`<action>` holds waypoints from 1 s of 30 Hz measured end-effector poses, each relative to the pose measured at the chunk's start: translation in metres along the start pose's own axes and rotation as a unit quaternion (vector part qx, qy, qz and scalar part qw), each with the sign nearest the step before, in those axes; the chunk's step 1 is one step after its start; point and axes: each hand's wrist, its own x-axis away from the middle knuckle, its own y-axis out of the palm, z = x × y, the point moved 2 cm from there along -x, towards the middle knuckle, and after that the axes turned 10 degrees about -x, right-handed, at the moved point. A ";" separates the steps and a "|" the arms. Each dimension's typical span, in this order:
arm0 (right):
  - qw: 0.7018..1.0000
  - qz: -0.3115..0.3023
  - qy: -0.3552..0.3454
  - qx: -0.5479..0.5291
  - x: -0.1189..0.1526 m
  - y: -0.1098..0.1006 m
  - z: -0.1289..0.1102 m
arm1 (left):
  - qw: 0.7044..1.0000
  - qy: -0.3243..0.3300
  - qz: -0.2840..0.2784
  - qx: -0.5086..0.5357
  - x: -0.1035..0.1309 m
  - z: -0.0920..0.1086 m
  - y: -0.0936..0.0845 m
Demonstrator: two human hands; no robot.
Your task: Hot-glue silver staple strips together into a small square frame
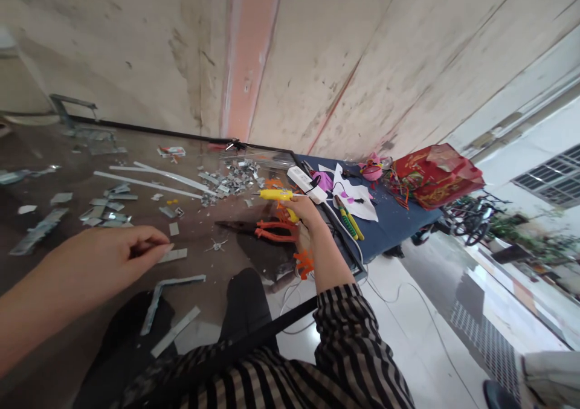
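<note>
My right hand (304,211) is wrapped around a yellow hot glue gun (275,195), its nozzle pointing left over the glass tabletop. My left hand (122,253) is closed in a pinch, thumb against fingers. At its fingertips is a small grey segmented strip (177,255); whether the pinch grips it I cannot tell. Just below the glue gun lie orange-handled pliers (274,231), jaws to the left. A small silvery star-shaped piece (217,246) rests between the hands. Nearer my lap are an L-shaped grey piece (170,283) and a flat strip (176,331).
Silvery fragments (233,179) are heaped beyond the glue gun, beside long white glue sticks (149,183). On the right stand a white power strip (306,184), green-and-yellow handled pliers (348,220), white paper (356,197) and a red bag (437,176). A wall (158,52) borders the far side.
</note>
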 end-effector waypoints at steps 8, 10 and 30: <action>0.974 0.095 -0.045 0.201 0.007 0.002 0.000 | 0.998 -0.060 0.031 -0.020 0.004 -0.016 0.003; 0.963 0.114 -0.052 0.237 0.015 0.004 -0.005 | 0.996 -0.070 0.044 -0.022 0.005 -0.019 0.003; 0.925 -0.091 -0.256 0.267 0.114 0.098 -0.044 | 0.995 0.071 0.059 -0.023 0.006 0.024 0.026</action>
